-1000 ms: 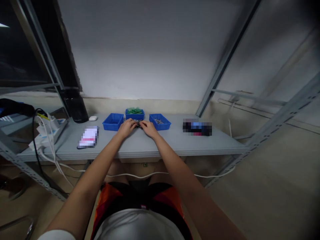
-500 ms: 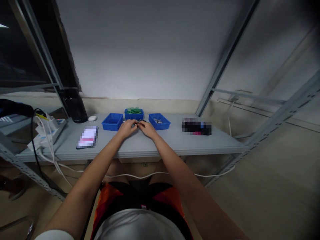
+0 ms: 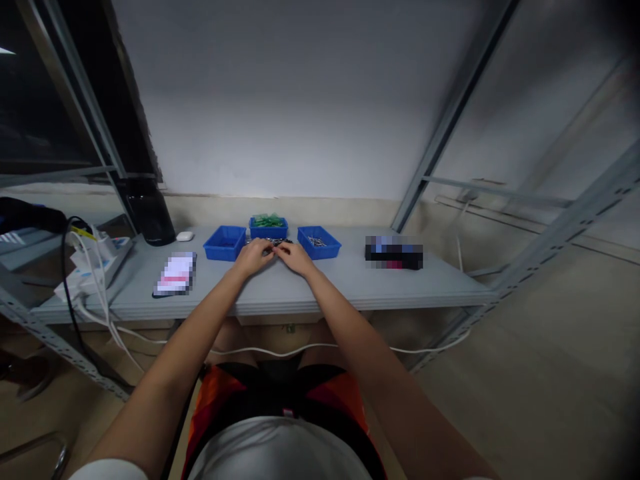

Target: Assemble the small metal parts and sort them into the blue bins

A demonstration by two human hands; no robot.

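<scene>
Left hand (image 3: 257, 256) and right hand (image 3: 295, 257), fingertips together; anything pinched between them hidden or too small to tell; dark and metallic bits (image 3: 273, 241) behind the fingers, partly covered, shapes indistinct; slim metallic pieces (image 3: 317, 241) in the right-hand tray, too small to count; green pieces (image 3: 267, 220) in the rear tray, outlines merging; phone (image 3: 175, 275), screen pixelated, unreadable; dark object (image 3: 393, 256) at right, pixelated, identity uncertain; black bottle (image 3: 151, 215), lettering too small to read; white cable (image 3: 280, 353), interrupted by both forearms; bent metal tube (image 3: 37, 443), cut by left and bottom edges; white sleeve (image 3: 109, 470), cut by bottom edge.
</scene>
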